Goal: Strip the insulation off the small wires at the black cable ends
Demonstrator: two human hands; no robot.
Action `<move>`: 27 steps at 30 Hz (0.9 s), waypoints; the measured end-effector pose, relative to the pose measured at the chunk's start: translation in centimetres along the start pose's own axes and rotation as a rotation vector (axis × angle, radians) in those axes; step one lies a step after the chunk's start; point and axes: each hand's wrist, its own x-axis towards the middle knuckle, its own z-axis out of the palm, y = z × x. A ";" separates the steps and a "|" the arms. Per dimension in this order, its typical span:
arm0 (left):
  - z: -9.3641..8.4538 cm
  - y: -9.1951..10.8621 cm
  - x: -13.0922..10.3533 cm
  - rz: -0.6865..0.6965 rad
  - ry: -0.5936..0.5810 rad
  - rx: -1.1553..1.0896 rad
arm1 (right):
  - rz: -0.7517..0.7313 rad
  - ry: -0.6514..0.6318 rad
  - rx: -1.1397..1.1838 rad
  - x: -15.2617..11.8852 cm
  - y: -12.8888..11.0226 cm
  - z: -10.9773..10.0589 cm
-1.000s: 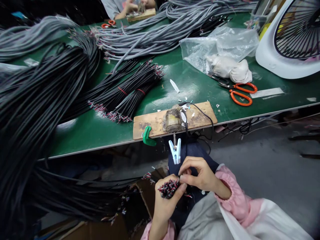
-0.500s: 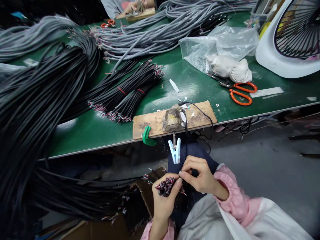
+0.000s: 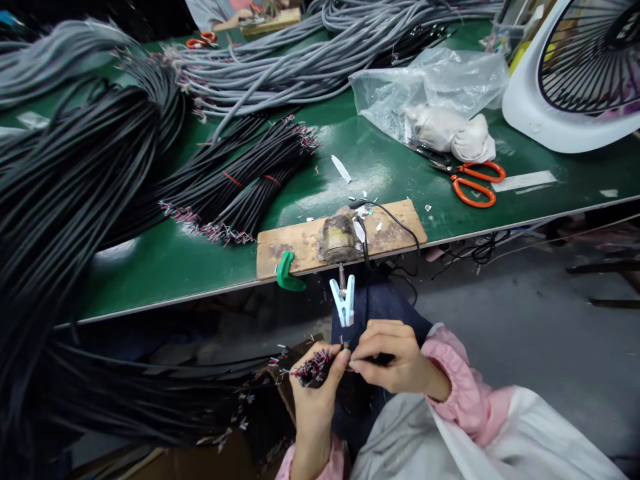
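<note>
My left hand is wrapped round a bundle of thin black cables, whose stripped red and white wire ends stick up. One cable end stands apart at the left thumb and fingertip. Close beside that thumb, my right hand has its thumb and forefinger pinched together; whatever lies between them is too small to make out. Just above the hands, a light blue clothespin is fixed on a metal tip that juts from a crusted block on a wooden board.
A green clamp grips the board at the table edge. Black cables and grey cables cover the left and back. Orange-handled scissors, a plastic bag and a white fan are on the right. Another person's hand shows at the back.
One cable end now stands up at my left thumb, where both hands' fingertips met before. My right fingertips have shifted slightly down. The whole view has slid a little left.
</note>
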 end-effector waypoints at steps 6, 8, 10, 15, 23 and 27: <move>0.0 0.2 -0.5 -0.049 -0.008 -0.045 | 0.189 0.107 -0.077 -0.3 -0.3 -0.3; 0.1 0.3 -0.5 -0.021 -0.017 -0.038 | 0.173 0.080 -0.064 -0.5 -0.5 -0.3; 0.2 0.4 -0.5 0.008 -0.024 -0.031 | 0.158 0.050 -0.047 -0.6 -0.6 -0.1; 0.4 0.7 -0.6 0.020 -0.020 -0.015 | 0.166 0.054 -0.050 -1.0 -0.8 0.3; 0.3 1.0 -1.0 0.035 -0.037 -0.015 | 0.200 0.018 -0.015 -1.3 -0.6 0.1; 0.2 0.4 -1.0 0.044 -0.051 -0.069 | 0.261 -0.059 0.108 -1.2 -0.2 0.2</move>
